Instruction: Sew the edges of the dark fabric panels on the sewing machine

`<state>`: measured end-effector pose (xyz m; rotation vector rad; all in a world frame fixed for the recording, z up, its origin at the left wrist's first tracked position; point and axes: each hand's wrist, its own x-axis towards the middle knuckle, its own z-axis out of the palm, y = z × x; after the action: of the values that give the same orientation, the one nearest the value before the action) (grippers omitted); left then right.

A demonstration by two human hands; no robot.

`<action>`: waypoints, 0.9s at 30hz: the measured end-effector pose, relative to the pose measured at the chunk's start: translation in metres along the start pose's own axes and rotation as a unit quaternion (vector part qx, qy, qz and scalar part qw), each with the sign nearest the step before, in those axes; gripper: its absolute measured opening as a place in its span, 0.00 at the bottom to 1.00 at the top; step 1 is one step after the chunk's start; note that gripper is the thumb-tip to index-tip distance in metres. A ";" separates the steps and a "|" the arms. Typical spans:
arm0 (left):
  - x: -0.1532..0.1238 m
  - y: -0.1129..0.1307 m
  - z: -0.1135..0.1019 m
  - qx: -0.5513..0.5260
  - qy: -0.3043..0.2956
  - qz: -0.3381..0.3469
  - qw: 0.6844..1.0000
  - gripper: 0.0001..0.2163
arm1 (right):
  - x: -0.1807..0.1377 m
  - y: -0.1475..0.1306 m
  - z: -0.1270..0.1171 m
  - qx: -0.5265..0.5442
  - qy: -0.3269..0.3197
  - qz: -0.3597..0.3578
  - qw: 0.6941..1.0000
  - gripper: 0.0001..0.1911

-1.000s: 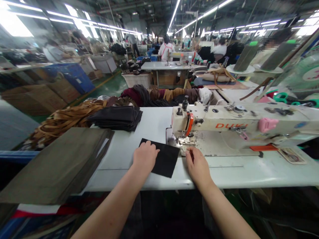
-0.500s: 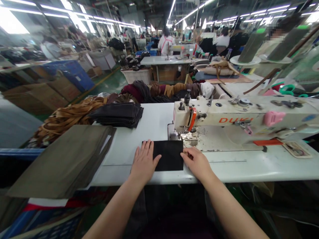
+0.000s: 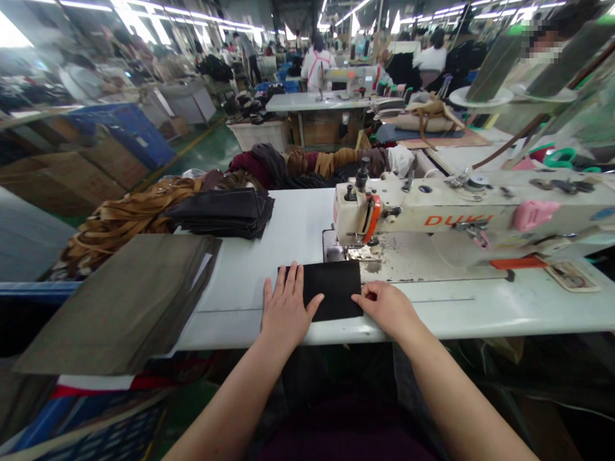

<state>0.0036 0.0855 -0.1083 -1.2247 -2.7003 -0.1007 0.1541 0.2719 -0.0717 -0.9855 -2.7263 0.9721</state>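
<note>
A black rectangular fabric piece (image 3: 332, 291) lies flat on the white sewing table (image 3: 230, 326), just in front of the sewing machine (image 3: 413, 211). Across its left part rests my left hand (image 3: 288, 304), palm down with fingers spread. My right hand (image 3: 387, 307) pinches the piece's right edge between thumb and curled fingers. The needle area and metal plate (image 3: 336, 250) are just beyond the piece's far edge, not touching my hands.
Left of my hands lies a stack of olive-grey fabric panels (image 3: 120, 301), overhanging the table. Behind it sits a pile of dark pieces (image 3: 225, 214). Tan straps (image 3: 129, 214) heap beyond the left edge. Thread cones (image 3: 500, 64) stand at the right; people work at tables farther back.
The black fabric piece has shifted slightly to the right and tilted a little, both hands moving with it. The camera view has also shifted slightly.
</note>
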 end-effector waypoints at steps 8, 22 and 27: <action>0.003 0.000 -0.008 -0.011 0.008 0.014 1.000 0.34 | -0.005 -0.002 0.005 -0.012 0.033 -0.012 0.999 0.14; 0.048 0.055 -0.012 -0.102 -0.008 0.281 0.954 0.24 | -0.007 0.012 0.014 -0.066 0.128 -0.114 0.983 0.11; 0.042 0.054 -0.010 -0.089 -0.004 0.264 0.960 0.24 | -0.008 0.011 0.015 -0.057 0.118 -0.134 0.982 0.11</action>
<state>0.0188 0.1509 -0.0909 -1.9538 -2.3091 -0.2688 0.1623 0.2652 -0.0892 -0.6724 -2.6459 0.6189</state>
